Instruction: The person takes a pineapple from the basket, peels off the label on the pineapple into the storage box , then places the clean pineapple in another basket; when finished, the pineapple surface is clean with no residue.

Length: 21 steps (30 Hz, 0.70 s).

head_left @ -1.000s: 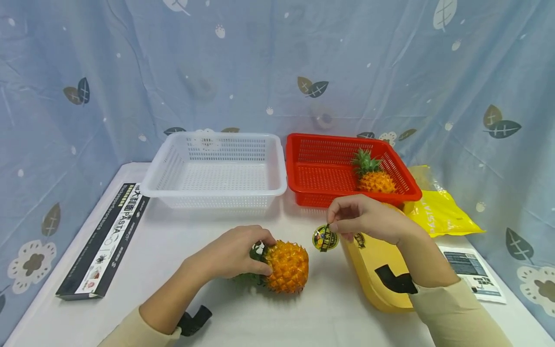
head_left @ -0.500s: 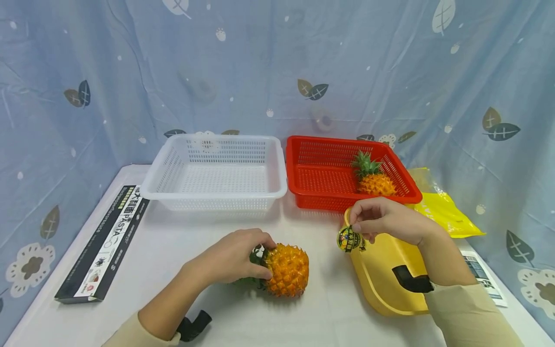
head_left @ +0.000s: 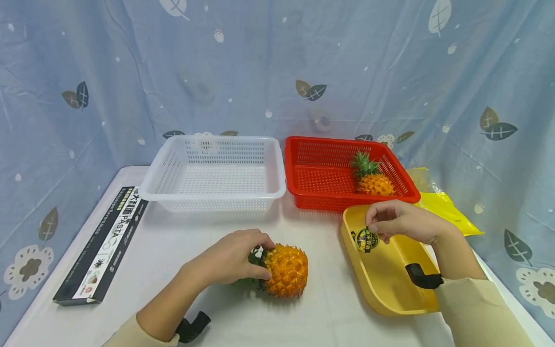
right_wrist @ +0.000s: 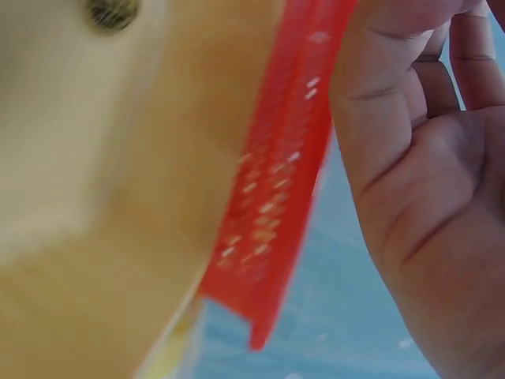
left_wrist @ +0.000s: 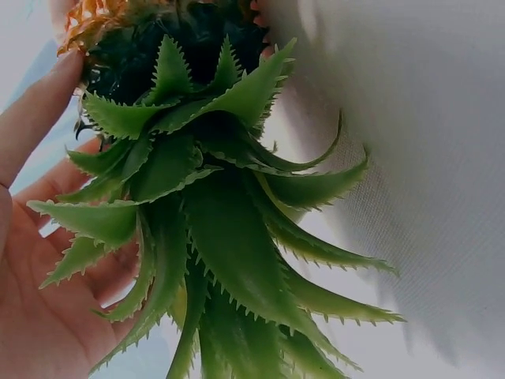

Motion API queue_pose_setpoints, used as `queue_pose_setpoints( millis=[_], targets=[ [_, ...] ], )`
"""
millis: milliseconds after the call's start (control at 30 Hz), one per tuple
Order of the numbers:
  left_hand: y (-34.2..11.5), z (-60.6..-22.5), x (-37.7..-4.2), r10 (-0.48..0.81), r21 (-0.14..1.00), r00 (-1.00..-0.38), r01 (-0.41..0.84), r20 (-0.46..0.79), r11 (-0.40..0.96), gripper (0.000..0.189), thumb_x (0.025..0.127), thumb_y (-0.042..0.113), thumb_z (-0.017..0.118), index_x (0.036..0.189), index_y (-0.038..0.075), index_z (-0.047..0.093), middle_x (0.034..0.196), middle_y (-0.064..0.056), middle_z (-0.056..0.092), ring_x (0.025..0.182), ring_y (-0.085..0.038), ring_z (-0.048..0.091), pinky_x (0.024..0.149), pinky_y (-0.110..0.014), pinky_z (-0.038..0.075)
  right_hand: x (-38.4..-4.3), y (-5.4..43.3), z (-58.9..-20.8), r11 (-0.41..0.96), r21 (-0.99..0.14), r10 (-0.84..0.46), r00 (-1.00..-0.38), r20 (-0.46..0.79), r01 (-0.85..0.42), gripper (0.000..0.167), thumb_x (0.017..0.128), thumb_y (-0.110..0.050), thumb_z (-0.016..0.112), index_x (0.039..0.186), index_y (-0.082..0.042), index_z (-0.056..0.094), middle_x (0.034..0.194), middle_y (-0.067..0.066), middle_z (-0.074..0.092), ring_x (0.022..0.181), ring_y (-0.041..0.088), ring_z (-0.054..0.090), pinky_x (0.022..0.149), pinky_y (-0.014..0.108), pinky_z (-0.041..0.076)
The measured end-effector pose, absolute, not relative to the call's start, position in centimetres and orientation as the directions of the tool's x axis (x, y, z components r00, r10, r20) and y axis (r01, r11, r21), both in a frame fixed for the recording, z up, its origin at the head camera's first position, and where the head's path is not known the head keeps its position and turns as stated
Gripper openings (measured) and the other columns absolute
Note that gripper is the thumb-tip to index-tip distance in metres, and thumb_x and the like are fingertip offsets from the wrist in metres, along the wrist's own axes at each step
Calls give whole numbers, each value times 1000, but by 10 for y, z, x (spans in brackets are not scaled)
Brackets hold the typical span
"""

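Observation:
My left hand [head_left: 234, 258] grips a small orange pineapple [head_left: 288, 271] lying on its side on the white table, fingers and thumb round its dark green upper end. In the left wrist view the spiky green leaves [left_wrist: 229, 229] fan out beside the palm. My right hand [head_left: 401, 222] pinches a round black-and-yellow label [head_left: 367, 239] between thumb and fingertips, above the left side of a yellow basin [head_left: 362, 270]. Part of another dark label [head_left: 354, 237] shows behind it. In the right wrist view a blurred round dark spot [right_wrist: 112, 13] lies against the basin.
Behind stand a white plastic basket [head_left: 212, 196] and a red basket [head_left: 351, 201] holding a second pineapple [head_left: 375, 184]. A long black pasta box [head_left: 101, 246] lies at left. A yellow packet [head_left: 446, 212] is at right, partly hidden by my arm.
My right hand has moved right with the label, from beside the yellow basin to above it. My left hand stays on the pineapple.

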State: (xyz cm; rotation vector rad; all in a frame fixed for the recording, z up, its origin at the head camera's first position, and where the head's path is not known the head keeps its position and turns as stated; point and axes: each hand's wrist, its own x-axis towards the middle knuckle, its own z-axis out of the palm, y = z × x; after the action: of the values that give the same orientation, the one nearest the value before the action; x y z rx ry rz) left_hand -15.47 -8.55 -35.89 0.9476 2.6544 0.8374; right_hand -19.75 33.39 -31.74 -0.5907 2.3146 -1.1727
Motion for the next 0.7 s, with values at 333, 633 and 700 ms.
queue_pose_setpoints(
  millis=[333, 633, 700],
  targets=[
    [-85, -360, -156, 637, 573, -771, 520, -4, 633, 49, 83, 36, 87, 123, 16, 69, 122, 3, 71, 120, -22, 64, 107, -47, 51, -205, 362, -331, 538, -843, -531, -784, -322, -18, 16, 103, -12, 60, 110, 3, 61, 88, 2, 63, 74, 21, 61, 70, 37, 59],
    [-85, -360, -157, 637, 573, -771, 520, -6, 634, 48, 83, 35, 87, 123, 15, 70, 122, 2, 71, 120, -23, 64, 107, -48, 50, -210, 370, -336, 545, -837, -534, -749, -392, 50, 17, 102, -8, 59, 111, 6, 59, 89, 4, 62, 77, 20, 58, 71, 37, 58],
    [-84, -360, -158, 637, 575, -771, 517, -10, 634, 48, 84, 35, 87, 123, 15, 70, 122, 2, 71, 121, -23, 63, 108, -47, 50, -211, 371, -337, 555, -830, -521, -751, -407, 65, 17, 101, -7, 59, 111, 7, 59, 89, 5, 62, 78, 20, 58, 72, 37, 58]
  ],
)
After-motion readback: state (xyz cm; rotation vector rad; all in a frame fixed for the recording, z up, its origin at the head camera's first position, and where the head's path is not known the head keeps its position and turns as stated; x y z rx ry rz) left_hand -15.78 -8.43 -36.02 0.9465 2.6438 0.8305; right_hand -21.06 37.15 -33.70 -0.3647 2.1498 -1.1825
